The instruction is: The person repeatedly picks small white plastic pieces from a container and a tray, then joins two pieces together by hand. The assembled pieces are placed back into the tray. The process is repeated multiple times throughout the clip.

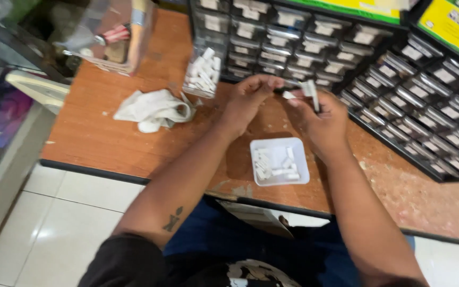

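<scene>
Over a wooden counter (107,138), both my hands meet at a small part. My left hand (248,101) pinches the dark end of it. My right hand (320,119) grips a small white and grey strip-shaped part (310,90), held upright between its fingers. Below the hands sits a white square tray (280,161) with several small white pieces in it. A clear plastic drawer (204,72) full of similar white pieces stands to the left of my left hand.
Racks of small clear drawers (304,42) line the back, and a second rack (431,101) runs along the right. A crumpled white cloth (155,109) lies at left. A clear box (110,34) of odds stands at the back left. White floor tiles (59,223) show below the counter's edge.
</scene>
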